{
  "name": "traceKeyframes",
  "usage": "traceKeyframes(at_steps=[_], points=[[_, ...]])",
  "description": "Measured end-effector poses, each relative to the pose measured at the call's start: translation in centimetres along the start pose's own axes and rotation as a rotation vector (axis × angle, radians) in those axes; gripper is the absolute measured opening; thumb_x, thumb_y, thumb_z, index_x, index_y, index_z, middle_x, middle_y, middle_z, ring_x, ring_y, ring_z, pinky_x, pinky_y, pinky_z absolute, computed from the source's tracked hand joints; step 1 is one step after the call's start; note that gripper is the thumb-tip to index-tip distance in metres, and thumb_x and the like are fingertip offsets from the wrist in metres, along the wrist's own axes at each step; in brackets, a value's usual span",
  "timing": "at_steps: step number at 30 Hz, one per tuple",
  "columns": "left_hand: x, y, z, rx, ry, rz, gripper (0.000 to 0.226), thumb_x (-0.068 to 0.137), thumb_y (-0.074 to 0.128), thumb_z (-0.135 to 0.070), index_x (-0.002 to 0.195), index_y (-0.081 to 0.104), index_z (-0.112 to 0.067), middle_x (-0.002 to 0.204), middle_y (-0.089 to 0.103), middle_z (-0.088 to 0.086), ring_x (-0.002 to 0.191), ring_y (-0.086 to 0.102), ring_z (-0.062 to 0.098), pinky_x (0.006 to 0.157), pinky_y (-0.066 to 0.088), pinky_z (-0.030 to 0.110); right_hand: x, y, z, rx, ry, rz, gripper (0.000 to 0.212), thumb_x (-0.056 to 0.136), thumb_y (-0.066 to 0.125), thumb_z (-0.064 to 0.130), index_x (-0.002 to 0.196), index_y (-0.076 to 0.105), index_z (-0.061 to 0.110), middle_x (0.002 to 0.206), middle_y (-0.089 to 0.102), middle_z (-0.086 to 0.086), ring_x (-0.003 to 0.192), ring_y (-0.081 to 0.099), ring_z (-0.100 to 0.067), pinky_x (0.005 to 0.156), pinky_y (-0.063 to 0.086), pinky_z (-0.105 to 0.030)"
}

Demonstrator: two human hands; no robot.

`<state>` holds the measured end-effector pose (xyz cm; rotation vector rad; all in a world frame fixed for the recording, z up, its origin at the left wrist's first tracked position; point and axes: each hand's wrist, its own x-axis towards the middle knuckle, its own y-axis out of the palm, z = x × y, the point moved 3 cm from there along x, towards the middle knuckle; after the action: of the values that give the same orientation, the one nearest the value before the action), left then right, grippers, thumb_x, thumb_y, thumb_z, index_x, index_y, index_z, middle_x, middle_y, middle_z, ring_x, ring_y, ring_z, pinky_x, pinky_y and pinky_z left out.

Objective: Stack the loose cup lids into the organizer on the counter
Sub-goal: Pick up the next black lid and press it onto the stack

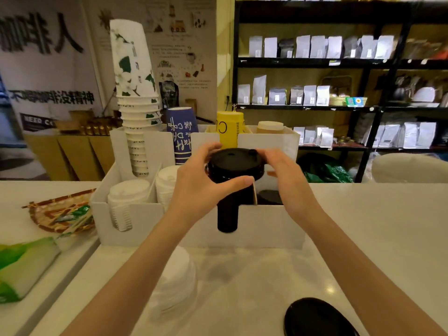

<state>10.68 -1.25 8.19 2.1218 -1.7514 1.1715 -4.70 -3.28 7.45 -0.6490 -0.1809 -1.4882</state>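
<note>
Loose black lid (317,318): lies flat on the white surface (363,226) at the near edge, right of centre, partly cut off by the frame.
Loose white lids (175,280): a blurred stack on the surface, near left, under the left forearm.
Green packet (21,265): far left, on a lower ledge.
Woven tray (60,214): left of the organizer, holding green sachets.
Organizer (271,226): white, divided, standing on the surface mid-frame.
Black lid stack (232,190): stands in a front compartment of the organizer, showing through the front slot and rising above the wall.
Left hand (201,183): grip closed around the top of the black lid stack, thumb across the front, fingers behind.
Right hand (283,170): fingers touch the right rim of the top lid; how firmly the grip presses cannot be told.
White lid stacks (126,197): in the organizer's left front compartments.
Paper cups (135,93): inverted stacks in the rear compartments, white, blue, yellow.
Shelving (339,76): black, far right, holding pale bags.
</note>
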Motion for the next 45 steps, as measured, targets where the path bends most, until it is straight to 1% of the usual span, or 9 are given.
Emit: traceKeyframes(at_steps=[4, 9, 14, 24, 27, 31, 34, 37, 45], points=[[1.9, 0.3, 1.2, 0.014, -0.004, -0.048, 0.071, 0.057, 0.080, -0.036, 0.119, 0.047, -0.023, 0.108, 0.054, -0.012, 0.096, 0.050, -0.001, 0.075, 0.035, -0.007, 1.8, 1.2, 0.4, 0.134, 0.027, 0.024, 0.033, 0.095, 0.032, 0.036, 0.115, 0.054, 0.022, 0.097, 0.054, 0.020, 0.078, 0.049, 0.024, 0.068, 0.040, 0.000], [3.0, 1.0, 3.2, 0.052, -0.061, -0.038, 0.068, 0.060, 0.079, -0.033, 0.119, 0.047, -0.021, 0.108, 0.053, -0.010, 0.100, 0.047, 0.005, 0.071, 0.035, -0.004, 3.1, 2.6, -1.4, 0.159, 0.129, 0.096, 0.052, 0.088, 0.031, 0.055, 0.131, 0.043, 0.029, 0.137, 0.047, 0.001, 0.129, 0.039, -0.011, 0.111, 0.026, -0.035], [3.6, 1.6, 4.8, 0.081, -0.133, -0.019, 0.078, 0.062, 0.076, -0.040, 0.128, 0.039, -0.022, 0.128, 0.053, -0.002, 0.117, 0.047, 0.014, 0.090, 0.039, 0.023, 3.6, 2.7, -2.4, 0.177, 0.215, 0.130, 0.051, 0.093, 0.024, 0.044, 0.142, 0.023, 0.028, 0.149, 0.029, 0.008, 0.122, 0.024, 0.001, 0.098, 0.017, -0.023], [3.6, 2.0, 5.2, 0.037, -0.146, 0.004, 0.065, 0.066, 0.073, -0.038, 0.122, 0.043, -0.022, 0.107, 0.048, -0.011, 0.101, 0.044, 0.005, 0.069, 0.035, 0.006, 3.6, 2.4, -2.5, 0.168, 0.195, 0.105, 0.041, 0.094, 0.025, 0.037, 0.132, 0.039, 0.026, 0.114, 0.045, 0.016, 0.101, 0.039, 0.008, 0.094, 0.027, -0.010], [3.7, 1.9, 5.3, 0.020, -0.156, 0.038, 0.065, 0.067, 0.072, -0.037, 0.124, 0.043, -0.022, 0.108, 0.049, -0.011, 0.103, 0.044, 0.005, 0.069, 0.034, 0.005, 3.5, 2.2, -2.6, 0.147, 0.168, 0.102, 0.034, 0.095, 0.028, 0.035, 0.121, 0.048, 0.029, 0.110, 0.050, 0.013, 0.102, 0.045, 0.006, 0.098, 0.030, -0.018], [3.8, 1.5, 5.4, -0.043, -0.198, 0.093, 0.065, 0.068, 0.072, -0.034, 0.124, 0.043, -0.022, 0.110, 0.051, -0.009, 0.105, 0.048, 0.009, 0.077, 0.042, 0.012, 3.5, 2.3, -2.5, 0.102, 0.113, 0.125, 0.025, 0.095, 0.028, 0.033, 0.093, 0.052, 0.038, 0.094, 0.055, 0.013, 0.080, 0.051, 0.019, 0.070, 0.040, 0.001], [3.9, 1.2, 5.5, -0.079, -0.238, 0.134, 0.064, 0.068, 0.073, -0.032, 0.123, 0.043, -0.022, 0.112, 0.052, -0.007, 0.108, 0.051, 0.013, 0.083, 0.047, 0.022, 3.3, 2.1, -2.5, 0.065, 0.092, 0.113, 0.026, 0.095, 0.029, 0.036, 0.096, 0.055, 0.030, 0.104, 0.056, -0.009, 0.099, 0.054, -0.008, 0.084, 0.043, -0.019], [3.6, 1.4, 5.2, -0.026, -0.212, 0.123, 0.058, 0.068, 0.073, -0.031, 0.118, 0.045, -0.023, 0.104, 0.051, -0.012, 0.096, 0.050, 0.004, 0.068, 0.045, 0.009, 3.1, 2.2, -2.5, 0.018, 0.085, 0.132, 0.019, 0.092, 0.031, 0.044, 0.085, 0.049, 0.043, 0.097, 0.056, 0.009, 0.101, 0.053, -0.011, 0.094, 0.039, -0.033], [3.1, 2.5, 5.3, 0.158, -0.157, 0.006, 0.067, 0.068, 0.071, -0.041, 0.124, 0.042, -0.020, 0.123, 0.051, 0.001, 0.105, 0.043, 0.010, 0.085, 0.038, 0.022, 2.9, 2.3, -2.7, -0.002, 0.083, 0.187, 0.033, 0.094, 0.025, 0.039, 0.125, 0.037, 0.038, 0.114, 0.047, 0.016, 0.108, 0.042, 0.002, 0.098, 0.027, -0.021]])
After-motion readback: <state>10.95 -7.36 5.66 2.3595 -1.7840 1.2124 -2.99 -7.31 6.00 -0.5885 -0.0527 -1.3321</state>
